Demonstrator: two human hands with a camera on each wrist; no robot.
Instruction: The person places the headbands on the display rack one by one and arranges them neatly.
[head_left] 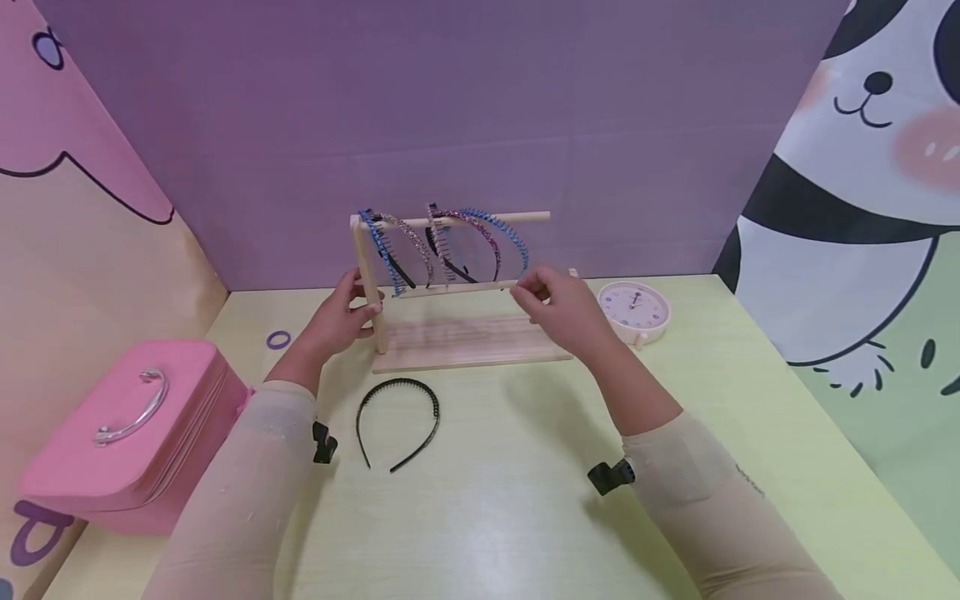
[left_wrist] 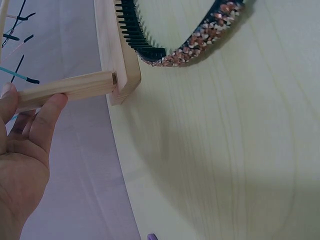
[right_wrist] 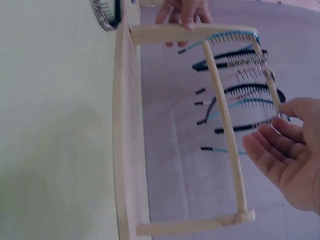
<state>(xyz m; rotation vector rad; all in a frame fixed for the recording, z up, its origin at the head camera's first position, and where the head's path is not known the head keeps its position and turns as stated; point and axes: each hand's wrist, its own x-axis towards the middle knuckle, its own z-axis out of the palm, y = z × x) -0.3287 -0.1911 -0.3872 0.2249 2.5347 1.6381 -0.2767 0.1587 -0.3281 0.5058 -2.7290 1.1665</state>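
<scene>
A light wooden rack (head_left: pixel 472 354) with two rails carries several headbands, blue ones and glittery ones, hung over its upper rail (head_left: pixel 536 217). My left hand (head_left: pixel 336 323) grips the rack's left post (left_wrist: pixel 85 86), thumb in front and fingers around it. My right hand (head_left: pixel 558 308) is at the right end of the hanging row, thumb and forefinger pinching the lower front part of a blue headband (head_left: pixel 504 225); its pinched part is hidden behind the fingers. On the table in front of the rack lies a black toothed headband (head_left: pixel 437 408), with copper-coloured sequins (left_wrist: pixel 192 47) along its outer side.
A pink case (head_left: pixel 127 417) with a silver handle stands at the left, and a purple ring (head_left: pixel 278 340) lies behind it. To the right of the rack is a round pink clock (head_left: pixel 634 308). A purple backdrop (head_left: pixel 637 150) rises behind the table's far edge.
</scene>
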